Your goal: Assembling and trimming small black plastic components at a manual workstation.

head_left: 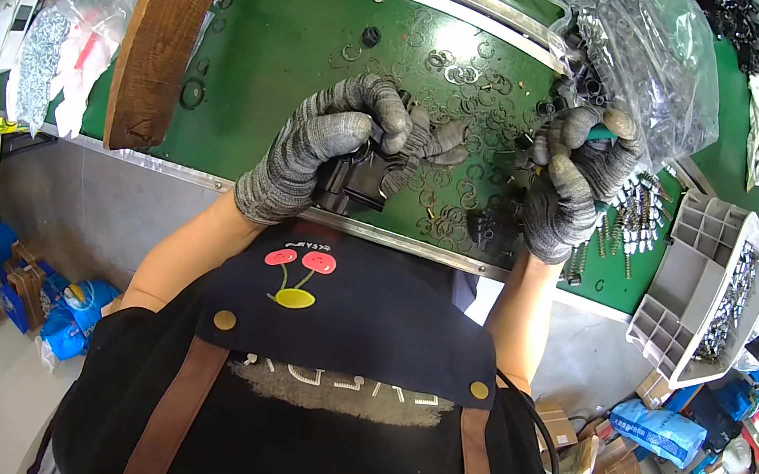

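Black part point(360, 185) fills the pinching left grip point(315, 141), right grip point(572, 182) clasping green object point(602, 134), scattered rings point(474, 172) between.

Gloved hands point(299, 147), black part point(355, 184), green table point(284, 27)

A plank point(163, 36) lies on the left of the worktop point(266, 44), with a plastic bag point(99, 15) farther left. A block point(356, 187) sits in the left hand point(315, 144), near the front edge. Snap rings point(470, 77) lie between it and the right hand point(571, 185), and behind. A parts bag point(654, 62) lies behind the right hand; springs point(637, 227) lie between that hand and a compartment tray point(690, 292) farther right.
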Demonstrator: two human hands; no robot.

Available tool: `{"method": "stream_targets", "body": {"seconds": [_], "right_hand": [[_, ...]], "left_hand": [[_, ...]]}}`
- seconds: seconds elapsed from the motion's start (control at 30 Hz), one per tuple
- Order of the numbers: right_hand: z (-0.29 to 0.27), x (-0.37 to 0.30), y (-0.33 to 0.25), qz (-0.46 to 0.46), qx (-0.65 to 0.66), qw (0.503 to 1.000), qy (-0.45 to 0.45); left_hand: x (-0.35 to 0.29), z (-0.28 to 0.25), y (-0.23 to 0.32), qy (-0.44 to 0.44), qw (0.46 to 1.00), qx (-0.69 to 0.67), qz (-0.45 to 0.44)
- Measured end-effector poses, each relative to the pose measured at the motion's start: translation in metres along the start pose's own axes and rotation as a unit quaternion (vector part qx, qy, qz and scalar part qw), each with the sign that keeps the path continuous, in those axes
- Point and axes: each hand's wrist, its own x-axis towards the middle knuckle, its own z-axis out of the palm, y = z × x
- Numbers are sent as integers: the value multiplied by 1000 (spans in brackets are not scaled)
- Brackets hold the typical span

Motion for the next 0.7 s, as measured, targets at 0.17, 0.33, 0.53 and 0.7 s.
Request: {"method": "stream_targets", "body": {"seconds": [0.17,0.33,0.53,0.7], "right_hand": [[-5,-1,-5,5,-3,999,32],[-6,7,-7,16,-18,998,51],[-3,7,-11,-4,-5,1000,-27],[-4,7,-8,9,-42,995,-93]], "left_hand": [[2,9,4,-11,1000,-26,-7],[2,5,0,8,1000,21,3],[0,3,-1,-14,999,34,23],[0,2,-3,-12,999,39,35]]}}
